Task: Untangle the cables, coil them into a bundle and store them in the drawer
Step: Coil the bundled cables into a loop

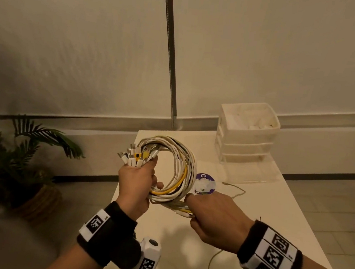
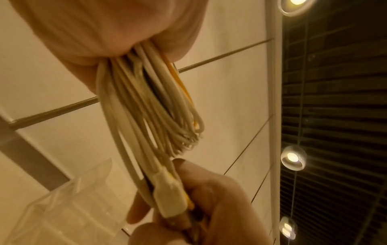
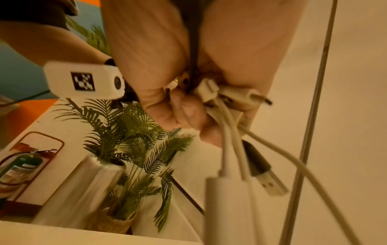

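Observation:
A coil of white, yellow and dark cables (image 1: 176, 168) hangs in the air above the white table (image 1: 261, 215). My left hand (image 1: 135, 184) grips the coil where several plug ends (image 1: 135, 155) stick up out of the fist. My right hand (image 1: 210, 217) grips the loose ends of the same bundle low on the right. In the left wrist view the cable loops (image 2: 146, 102) run from the palm down to the right hand's fingers (image 2: 209, 190). The right wrist view has white plugs (image 3: 211, 89) pinched in the fingers and a USB plug (image 3: 270, 182) dangling.
A white drawer unit (image 1: 246, 133) stands at the table's far right, with a clear drawer (image 1: 252, 172) pulled out at its base. A purple-and-white disc (image 1: 205, 184) and a thin loose cable (image 1: 235, 188) lie beside it. A potted palm (image 1: 22, 147) stands on the floor, left.

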